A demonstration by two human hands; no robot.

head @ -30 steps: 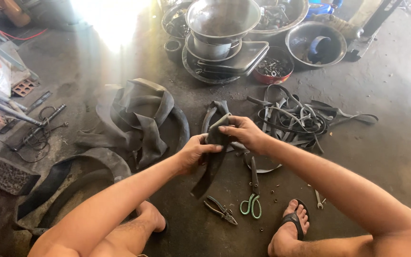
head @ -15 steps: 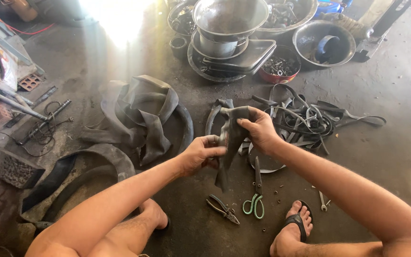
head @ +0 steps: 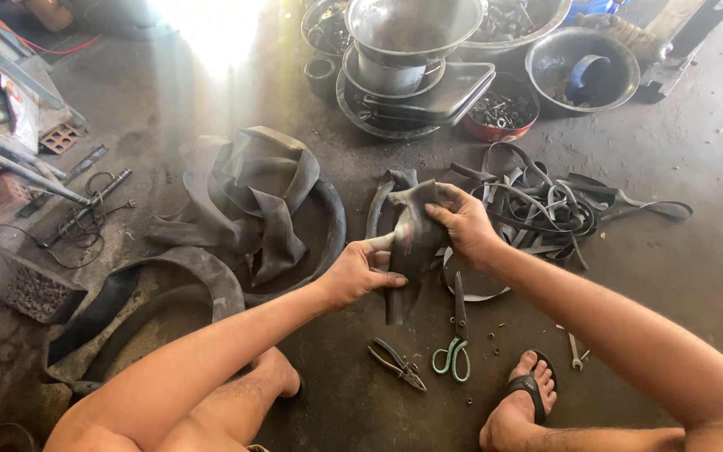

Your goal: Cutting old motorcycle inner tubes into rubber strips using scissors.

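Both hands grip a floppy black rubber inner-tube piece [head: 412, 243]: left hand [head: 360, 272] fingers pinch its lower edge, right hand [head: 462, 224] fingers clasp its top, above green-handled scissors [head: 455, 347] on the floor.

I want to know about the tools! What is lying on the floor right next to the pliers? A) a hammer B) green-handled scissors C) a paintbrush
B: green-handled scissors lie on the floor beside the pliers, just below the hands.

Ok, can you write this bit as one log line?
left hand: holds rubber piece | right hand: holds its top | scissors, pliers: on floor
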